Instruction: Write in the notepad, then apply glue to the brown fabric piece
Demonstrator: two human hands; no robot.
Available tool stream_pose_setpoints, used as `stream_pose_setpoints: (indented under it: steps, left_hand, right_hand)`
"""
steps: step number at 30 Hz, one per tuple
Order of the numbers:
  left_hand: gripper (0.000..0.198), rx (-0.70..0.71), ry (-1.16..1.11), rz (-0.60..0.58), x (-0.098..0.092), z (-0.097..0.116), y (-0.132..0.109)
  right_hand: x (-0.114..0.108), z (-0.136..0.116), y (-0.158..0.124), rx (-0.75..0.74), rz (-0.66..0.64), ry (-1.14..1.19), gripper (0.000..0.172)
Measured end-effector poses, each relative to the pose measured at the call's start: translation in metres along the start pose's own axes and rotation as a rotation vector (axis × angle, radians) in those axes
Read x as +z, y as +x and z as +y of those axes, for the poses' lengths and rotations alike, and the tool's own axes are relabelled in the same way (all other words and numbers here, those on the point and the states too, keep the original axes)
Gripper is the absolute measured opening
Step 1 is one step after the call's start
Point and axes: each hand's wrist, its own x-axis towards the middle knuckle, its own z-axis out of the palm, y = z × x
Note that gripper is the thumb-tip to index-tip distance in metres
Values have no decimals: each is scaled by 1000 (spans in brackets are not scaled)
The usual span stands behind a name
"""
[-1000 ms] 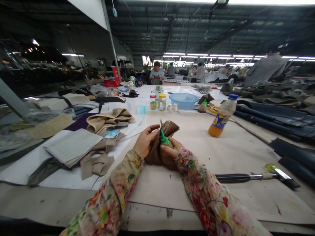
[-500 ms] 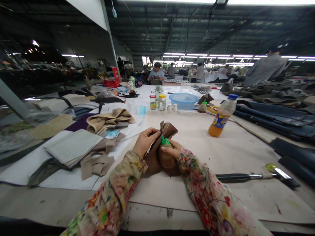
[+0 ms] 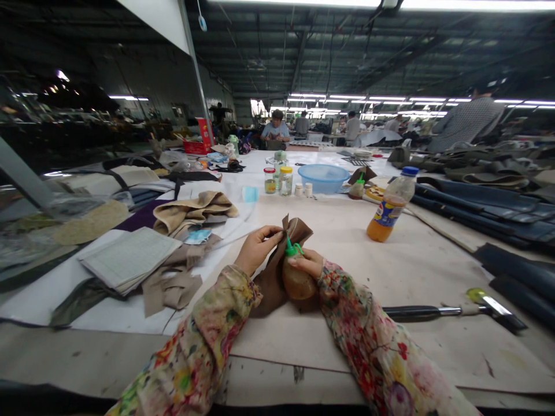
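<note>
**Two hands, one brown piece, one small bottle**

Two hands meet just below the middle of the frame, over a folded brown leather piece (image 3: 277,271). Its long axis runs up and slightly right, from the desk (image 3: 416,271) edge near the sleeves to a notched top flap at about mid-frame. The left hand (image 3: 256,249) pinches the upper left edge of that flap between thumb and fingertips, closed on it and holding it upright. The right hand (image 3: 309,263) is wrapped shut around a small amber bottle with a green nozzle (image 3: 296,276), held just right of the piece and touching it. The bottle tilts so that the nozzle points up and left, its tip right at the flap's inner face, between the two hands. So the piece lies directly left of the right hand and below the left hand's fingertips; both are equally close to it.

Further out, a black-handled tool (image 3: 437,312) lies across the desk at lower right, well apart. An orange drink bottle (image 3: 390,205) leans at right of centre. Tan fabric scraps (image 3: 171,286) and a ruled notebook (image 3: 130,257) sit at left. Behind, a blue bowl (image 3: 323,176) and small jars (image 3: 277,180) stand near the upper middle, and other people work at far desks.
</note>
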Motion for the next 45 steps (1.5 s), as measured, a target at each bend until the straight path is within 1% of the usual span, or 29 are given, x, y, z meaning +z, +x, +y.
stream_pose_setpoints:
  steps: [3,7,14,19,22,26,30,31,33,36,39,42,45]
  left_hand:
    - [22,5,62,-8,-2,-1,1]
    - [18,35,82,25,-2,-3,1]
    - [12,142,212,96,2,-6,0]
    - [7,180,280,149,2,-7,2]
    - [6,226,328,164,2,-8,3]
    - [6,258,368,166,-5,-10,7]
    - [7,186,303,244,-18,-9,11]
    - [7,161,282,237,-20,-8,12]
    - [9,139,269,172,-20,-6,10]
    - [11,183,313,53,-15,-3,6]
    - [15,226,367,-29,-9,0,2]
    - [20,202,375,-53,-7,1,1]
    - [25,153,339,-7,-6,-1,1]
  right_hand:
    - [-1,0,1,-19,20,-70,43]
    - [-2,-2,0,-29,10,-116,47]
    - [0,-3,1,-36,27,-117,39]
    - [4,-9,-2,-20,36,-87,38]
    - [4,-12,-3,-7,47,-135,38]
    - [1,-9,-2,-1,64,-247,40]
    - [0,-7,-1,-36,83,-215,41]
    - [0,-7,-1,-43,98,-209,42]
    - [0,-7,0,-41,125,-236,43]
    - [-1,-4,1,-50,146,-299,44]
    - [-2,-2,2,-87,165,-343,47]
    - [-2,-3,1,-94,185,-447,47]
    - [-1,-7,-2,-90,194,-503,48]
